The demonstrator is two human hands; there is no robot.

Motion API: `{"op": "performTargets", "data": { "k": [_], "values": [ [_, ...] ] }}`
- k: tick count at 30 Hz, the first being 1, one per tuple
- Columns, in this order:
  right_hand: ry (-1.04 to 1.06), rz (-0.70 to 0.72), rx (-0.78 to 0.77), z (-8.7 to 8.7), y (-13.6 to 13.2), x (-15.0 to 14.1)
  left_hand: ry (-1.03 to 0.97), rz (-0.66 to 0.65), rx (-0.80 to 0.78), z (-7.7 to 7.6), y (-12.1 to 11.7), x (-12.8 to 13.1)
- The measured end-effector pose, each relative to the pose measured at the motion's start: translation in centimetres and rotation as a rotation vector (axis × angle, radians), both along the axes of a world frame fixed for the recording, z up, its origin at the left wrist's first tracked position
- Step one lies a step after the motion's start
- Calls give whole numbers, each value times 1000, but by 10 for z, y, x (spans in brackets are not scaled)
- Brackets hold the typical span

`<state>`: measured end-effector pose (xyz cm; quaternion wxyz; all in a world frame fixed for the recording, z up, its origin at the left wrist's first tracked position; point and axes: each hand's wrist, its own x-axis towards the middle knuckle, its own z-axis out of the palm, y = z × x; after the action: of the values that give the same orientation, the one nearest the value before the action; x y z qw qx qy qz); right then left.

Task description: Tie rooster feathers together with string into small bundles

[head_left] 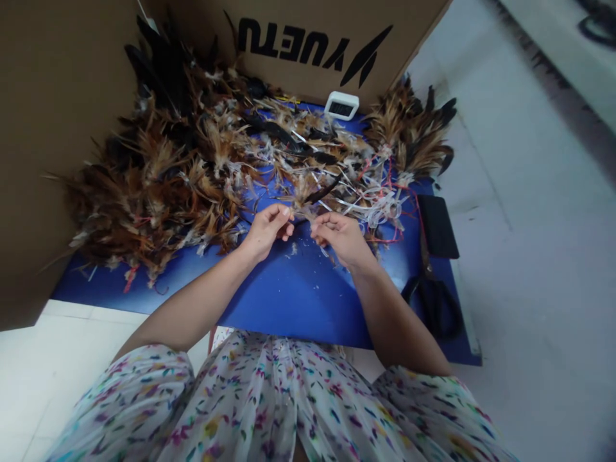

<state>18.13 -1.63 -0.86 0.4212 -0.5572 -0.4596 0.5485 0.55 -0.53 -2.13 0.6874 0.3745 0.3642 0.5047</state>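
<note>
My left hand point(270, 230) and my right hand point(342, 237) are close together over the near part of the blue table. Both have thumb and fingers closed in a pinch. A wispy, pale-based feather point(303, 212) runs between their fingertips, its ends partly hidden by my fingers. Just beyond it lie brown feathers point(305, 186) and a slim dark feather point(325, 190); whether these join the held one I cannot tell. White strips point(380, 202) and pink string point(389, 170) lie tangled beyond my right hand.
Brown feather bunches point(158, 186) heap up at left, with another bunch point(409, 131) at back right. Cardboard point(308, 77) walls the back and left. A small white digital display point(341, 106) stands behind. At right lie a black flat object point(439, 226) and black-handled scissors point(436, 301).
</note>
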Motion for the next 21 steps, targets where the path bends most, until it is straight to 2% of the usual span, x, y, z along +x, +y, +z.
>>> {"op": "performTargets", "data": {
  "k": [6,12,18,21],
  "values": [
    [26,65,-51,3,-6,-4,125,19,132,-8,0,2],
    [0,132,-64,4,-9,-5,248,-11,210,-7,-3,1],
    [-23,119,-38,2,-10,-2,209,41,151,-6,-2,1],
    [-115,90,77,-5,-6,5,113,76,55,-5,1,0]
  ]
}}
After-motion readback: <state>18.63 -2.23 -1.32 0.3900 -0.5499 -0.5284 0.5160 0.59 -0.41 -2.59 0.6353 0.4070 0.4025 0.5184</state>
